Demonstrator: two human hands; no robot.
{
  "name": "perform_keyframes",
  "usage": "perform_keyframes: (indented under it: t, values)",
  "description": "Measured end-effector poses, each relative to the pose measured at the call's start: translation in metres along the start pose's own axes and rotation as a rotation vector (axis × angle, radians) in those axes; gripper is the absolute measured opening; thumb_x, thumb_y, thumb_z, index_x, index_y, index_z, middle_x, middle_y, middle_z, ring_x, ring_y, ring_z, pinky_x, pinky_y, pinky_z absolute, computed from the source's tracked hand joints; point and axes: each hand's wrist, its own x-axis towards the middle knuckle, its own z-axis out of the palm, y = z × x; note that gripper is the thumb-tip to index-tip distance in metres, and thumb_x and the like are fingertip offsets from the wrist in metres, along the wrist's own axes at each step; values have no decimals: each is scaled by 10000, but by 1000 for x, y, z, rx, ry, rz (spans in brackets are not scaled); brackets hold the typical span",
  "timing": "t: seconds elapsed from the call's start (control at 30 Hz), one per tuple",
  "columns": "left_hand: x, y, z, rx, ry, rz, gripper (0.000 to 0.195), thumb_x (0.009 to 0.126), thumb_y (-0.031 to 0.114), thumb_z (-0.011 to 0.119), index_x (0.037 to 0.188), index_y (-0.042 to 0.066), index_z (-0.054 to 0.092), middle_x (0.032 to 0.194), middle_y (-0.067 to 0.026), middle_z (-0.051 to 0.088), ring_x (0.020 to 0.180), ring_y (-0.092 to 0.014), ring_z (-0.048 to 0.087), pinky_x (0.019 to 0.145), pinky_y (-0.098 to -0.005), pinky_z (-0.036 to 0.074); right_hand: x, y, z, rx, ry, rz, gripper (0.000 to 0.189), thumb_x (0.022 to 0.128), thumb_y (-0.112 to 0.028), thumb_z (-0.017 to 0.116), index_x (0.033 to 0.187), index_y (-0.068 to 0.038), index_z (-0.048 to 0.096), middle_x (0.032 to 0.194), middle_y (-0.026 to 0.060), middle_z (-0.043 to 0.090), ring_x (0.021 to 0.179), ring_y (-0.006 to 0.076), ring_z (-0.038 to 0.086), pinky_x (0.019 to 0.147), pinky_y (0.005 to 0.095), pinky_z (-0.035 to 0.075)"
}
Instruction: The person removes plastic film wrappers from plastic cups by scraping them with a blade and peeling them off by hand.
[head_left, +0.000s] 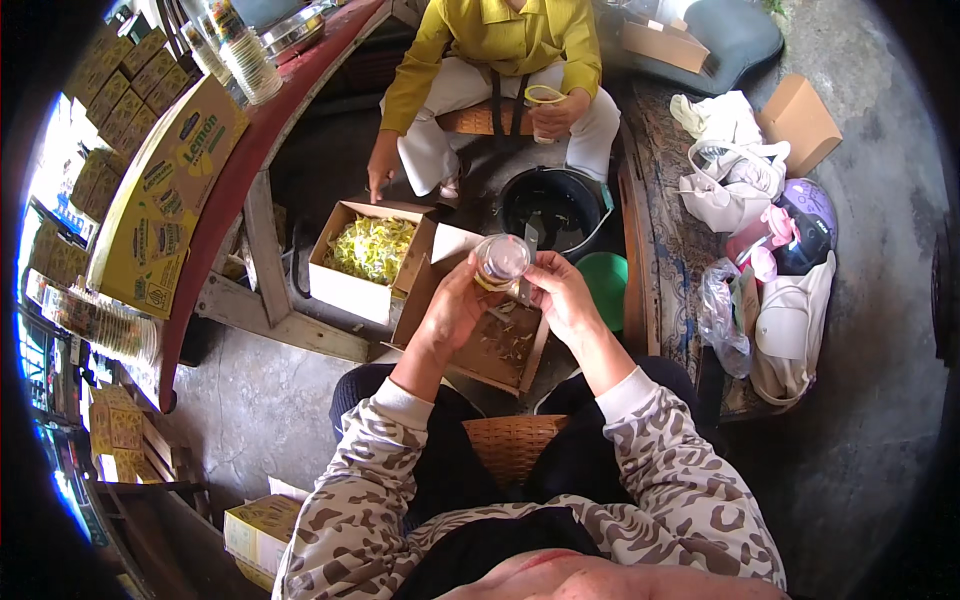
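Note:
My left hand (452, 304) grips a clear plastic cup (502, 259) with a printed side, its round end facing up. Against the cup's right side, my right hand (564, 291) pinches a thin grey blade (532, 231), probably a knife; its handle is hidden by the fingers. Below both hands lies a shallow cardboard box (499, 356) with a few scraps in it. Just beyond to the left, a cardboard carton (349, 295) holds a heap of yellow-green strips (370, 246).
Opposite sits a person in a yellow shirt (502, 34), holding a cup (545, 120) with a yellow rim. A black bucket (517, 180) and green basin (604, 289) stand ahead right. Left is a red-edged table (247, 169) with stacked cups (251, 67); bags (727, 195) lie right.

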Motion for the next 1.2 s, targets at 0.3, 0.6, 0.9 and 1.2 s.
perform_keyframes:
  t: [0.3,0.6,0.9,1.2]
  values:
    - [5,-3,-9,-69,122,53,352,1045,309,471,1257,43,561,1051,-41,659,905,-126,632,816,-288,511,1,4,-4,-314,146,-76,143,884,-106,724,987,-55,638,874,-10,649,717,54,573,637,207,451]
    - [7,8,8,-37,245,37,365,1024,347,526,1044,-2,634,957,-59,685,813,-125,650,751,-285,531,-3,-6,-7,-275,103,-45,156,888,-113,716,1008,-76,622,876,-23,633,727,46,576,662,211,483]
    - [2,2,6,192,222,55,410,973,406,611,807,35,669,715,10,621,604,-60,514,566,-230,397,1,5,-11,-209,-133,45,232,950,-165,615,1133,-51,529,1031,64,662,894,162,670,771,290,555]
    - [-1,9,14,167,143,5,479,943,500,616,1050,36,662,899,-13,648,805,-87,566,760,-255,443,1,8,-4,74,-146,170,197,971,-141,562,1150,-60,552,1106,100,658,977,200,668,799,313,581]
